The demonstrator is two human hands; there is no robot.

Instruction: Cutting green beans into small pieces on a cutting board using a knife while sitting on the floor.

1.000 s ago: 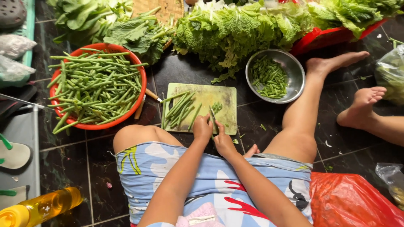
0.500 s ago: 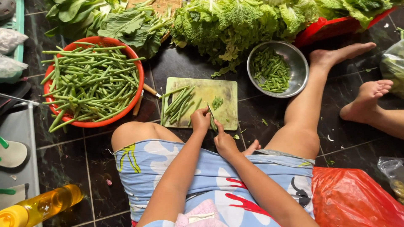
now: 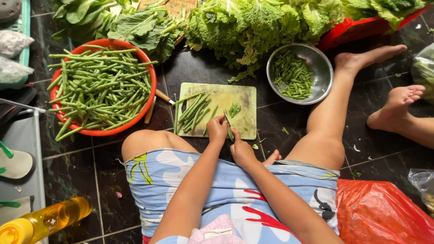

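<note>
Left hand (image 3: 217, 129) pins beans (image 3: 193, 110) lying far-left on the board (image 3: 242, 101); right hand (image 3: 242, 151) fingers closed round a knife (image 3: 228, 125) just right.

basket (image 3: 103, 131) left of cutting board (image 3: 242, 97) | bowl (image 3: 324, 72) right | greens (image 3: 253, 22) behind

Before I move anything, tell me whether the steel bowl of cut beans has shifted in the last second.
No. The steel bowl sits off the far right corner of the cutting board, just as before; only the view has drifted.
</note>
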